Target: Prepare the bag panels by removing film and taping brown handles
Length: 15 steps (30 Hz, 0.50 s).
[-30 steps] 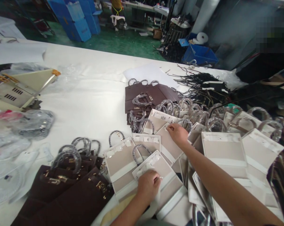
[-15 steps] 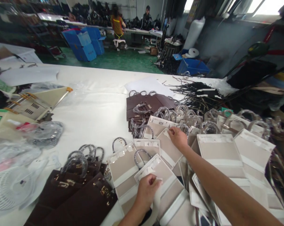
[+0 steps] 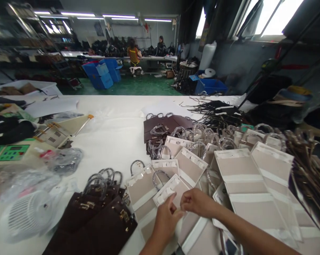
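Observation:
My left hand (image 3: 165, 217) is closed over a beige bag panel (image 3: 193, 230), with a pale white strip (image 3: 178, 232) hanging from its fingers. My right hand (image 3: 198, 203) pinches beside it, fingertips almost against my left thumb; whatever is in that pinch is too small to make out. Short white pieces sit along the panel's top edge just above my left fingers. Another beige panel (image 3: 190, 166), with similar white pieces on its upper edge, lies behind the hands. More light panels (image 3: 234, 166) overlap to the right.
Dark brown bags (image 3: 96, 226) with wrapped handles lie at the left front, and more brown bags (image 3: 165, 124) behind. A white fan (image 3: 29, 216), plastic bags (image 3: 67, 159) and a machine (image 3: 13, 152) stand left. Black cords (image 3: 218, 111) lie at the far right. Two people are in the background.
My right hand has come back from the farther beige panel to my left hand, leaving a white piece on that panel's edge. The camera view has tilted up.

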Tool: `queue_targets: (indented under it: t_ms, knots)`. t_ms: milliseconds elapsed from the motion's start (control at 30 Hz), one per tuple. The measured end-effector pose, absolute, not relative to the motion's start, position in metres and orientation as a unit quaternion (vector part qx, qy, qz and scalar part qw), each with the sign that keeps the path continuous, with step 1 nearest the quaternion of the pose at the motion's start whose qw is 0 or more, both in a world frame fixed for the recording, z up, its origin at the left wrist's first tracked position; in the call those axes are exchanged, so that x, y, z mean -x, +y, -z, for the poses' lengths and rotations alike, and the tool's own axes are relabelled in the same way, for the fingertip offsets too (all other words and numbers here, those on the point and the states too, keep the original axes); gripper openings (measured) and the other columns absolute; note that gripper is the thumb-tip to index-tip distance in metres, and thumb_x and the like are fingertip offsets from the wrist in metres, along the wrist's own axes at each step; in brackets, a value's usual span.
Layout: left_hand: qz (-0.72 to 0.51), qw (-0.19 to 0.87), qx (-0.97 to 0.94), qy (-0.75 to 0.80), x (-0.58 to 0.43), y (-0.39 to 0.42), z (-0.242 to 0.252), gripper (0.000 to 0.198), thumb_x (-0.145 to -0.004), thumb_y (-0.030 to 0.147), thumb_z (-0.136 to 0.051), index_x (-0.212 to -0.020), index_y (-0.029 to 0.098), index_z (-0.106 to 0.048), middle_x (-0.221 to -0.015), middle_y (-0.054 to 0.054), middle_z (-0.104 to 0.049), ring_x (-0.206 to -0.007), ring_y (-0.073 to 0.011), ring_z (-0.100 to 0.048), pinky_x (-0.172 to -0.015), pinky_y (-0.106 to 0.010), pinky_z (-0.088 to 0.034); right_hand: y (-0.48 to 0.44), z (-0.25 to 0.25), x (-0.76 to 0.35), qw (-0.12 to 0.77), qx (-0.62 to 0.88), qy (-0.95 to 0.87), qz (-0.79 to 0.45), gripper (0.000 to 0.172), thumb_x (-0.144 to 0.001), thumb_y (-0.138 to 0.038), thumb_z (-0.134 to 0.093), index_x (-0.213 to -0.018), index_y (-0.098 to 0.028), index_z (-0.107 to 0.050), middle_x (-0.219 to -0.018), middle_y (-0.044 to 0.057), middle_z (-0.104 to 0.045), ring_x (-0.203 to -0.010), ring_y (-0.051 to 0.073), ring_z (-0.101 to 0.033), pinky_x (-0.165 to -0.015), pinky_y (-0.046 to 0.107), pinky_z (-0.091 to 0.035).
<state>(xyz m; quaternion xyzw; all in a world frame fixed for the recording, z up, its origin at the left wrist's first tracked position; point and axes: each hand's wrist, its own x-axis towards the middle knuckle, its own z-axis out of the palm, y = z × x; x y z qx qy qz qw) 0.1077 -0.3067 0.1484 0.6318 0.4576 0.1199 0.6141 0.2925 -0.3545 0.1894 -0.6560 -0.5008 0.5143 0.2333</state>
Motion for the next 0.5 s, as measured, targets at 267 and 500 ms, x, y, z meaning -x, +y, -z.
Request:
queue_targets:
  t_ms: [267, 500]
  knots:
    - [-0.117, 0.604, -0.685, 0.391, -0.103, -0.31, -0.164, 0.012, -0.078, 0.028, -0.066, -0.082, 0.017, -0.07, -0.066, 0.003, -0.052, -0.066, -0.0149, -0.047, -0.064, -0.026, -0.034, -0.351, -0.215, -0.299, 0.139, 0.724, -0.599, -0.312, 0.015, -0.071, -0.016, -0.059, -0.068, -0.021, -0.073, -0.069, -0.001, -0.073, -0.063, 0.016, -0.064, -0.058, 0.023, -0.038]
    - [-0.163, 0.583, -0.704, 0.371, -0.104, -0.309, -0.152, 0.013, -0.078, 0.025, -0.06, -0.068, 0.019, -0.055, -0.079, -0.003, -0.059, -0.078, -0.018, -0.054, -0.07, -0.027, -0.038, -0.355, -0.208, -0.307, 0.151, 0.697, -0.638, -0.288, 0.025, -0.073, -0.023, -0.067, -0.096, -0.024, -0.075, -0.089, 0.001, -0.076, -0.073, 0.018, -0.068, -0.067, 0.025, -0.043]
